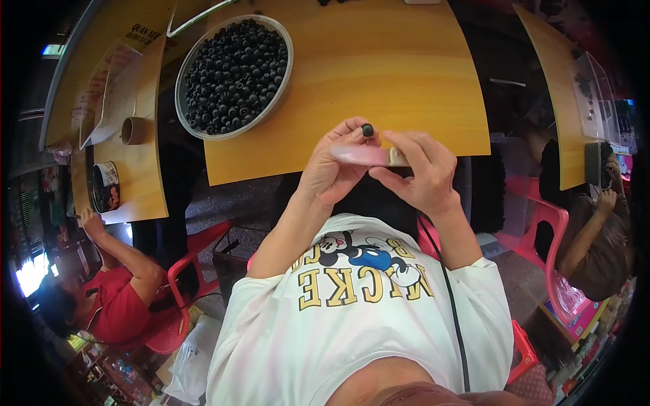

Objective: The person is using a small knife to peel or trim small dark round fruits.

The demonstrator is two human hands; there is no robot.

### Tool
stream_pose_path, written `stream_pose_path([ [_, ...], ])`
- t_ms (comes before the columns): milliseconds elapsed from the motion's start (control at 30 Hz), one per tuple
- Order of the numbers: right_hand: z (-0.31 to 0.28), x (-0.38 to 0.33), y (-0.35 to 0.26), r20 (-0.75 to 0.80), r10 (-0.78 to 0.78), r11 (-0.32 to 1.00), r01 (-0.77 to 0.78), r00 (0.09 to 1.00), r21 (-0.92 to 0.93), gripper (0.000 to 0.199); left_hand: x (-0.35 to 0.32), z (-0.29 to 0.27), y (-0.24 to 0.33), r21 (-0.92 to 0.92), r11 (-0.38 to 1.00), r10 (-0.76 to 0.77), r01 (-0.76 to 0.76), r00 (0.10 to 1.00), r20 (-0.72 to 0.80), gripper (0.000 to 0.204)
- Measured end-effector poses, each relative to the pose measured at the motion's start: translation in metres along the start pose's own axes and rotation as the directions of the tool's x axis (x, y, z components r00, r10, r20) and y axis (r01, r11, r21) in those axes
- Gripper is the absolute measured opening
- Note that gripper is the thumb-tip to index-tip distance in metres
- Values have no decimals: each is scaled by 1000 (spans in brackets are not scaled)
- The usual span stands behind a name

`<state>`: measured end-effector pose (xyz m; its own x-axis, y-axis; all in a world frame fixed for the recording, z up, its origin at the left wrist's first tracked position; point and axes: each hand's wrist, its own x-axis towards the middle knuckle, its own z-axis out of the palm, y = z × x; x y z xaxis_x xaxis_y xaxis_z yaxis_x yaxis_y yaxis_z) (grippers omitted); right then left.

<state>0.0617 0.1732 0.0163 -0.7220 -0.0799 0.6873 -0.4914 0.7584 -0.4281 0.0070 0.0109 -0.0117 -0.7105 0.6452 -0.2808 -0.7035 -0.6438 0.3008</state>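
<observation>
On my monitor from here, I see black beads (235, 74) and a honey-yellow, wood-grained table (386, 61). The small tube (362, 155) reads pale pink to me, its end (395, 157) gold; the white shirt (352, 345) carries yellow letters (332, 289) and a blue-and-black cartoon (371, 259).

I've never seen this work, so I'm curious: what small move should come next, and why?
Perhaps the left hand should steady the dark bead first: it pokes out of that hand's grip, while the right hand is at the gold end of the pink item.
</observation>
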Motion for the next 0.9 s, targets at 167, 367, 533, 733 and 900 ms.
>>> stream_pose_path([
  [167, -7, -3, -3, 141, 75, 995, -65, 987, -71, 31, -5, -5, 2, 51, 999, 12, -16, 997, 82, 18],
  [367, -6, -4, 0, 130, 60, 995, -50, 990, -83, 32, -5, -7, 1, 96, 995, 17, -28, 994, 112, 19],
  [533, -7, -8, 3, 132, 79, 994, -68, 988, -84, 31, -4, -8, -1, 137, 988, 53, -69, 992, 118, 23],
  [733, -7, -15, 13, 167, 86, 994, -73, 982, -81, 29, -2, -12, -1, 168, 983, 50, -74, 988, 143, 23],
  [900, -18, -36, 73, 47, 267, 915, -238, 963, -324, 22, -4, -11, 2, 46, 999, 14, -24, 976, 218, 18],
])
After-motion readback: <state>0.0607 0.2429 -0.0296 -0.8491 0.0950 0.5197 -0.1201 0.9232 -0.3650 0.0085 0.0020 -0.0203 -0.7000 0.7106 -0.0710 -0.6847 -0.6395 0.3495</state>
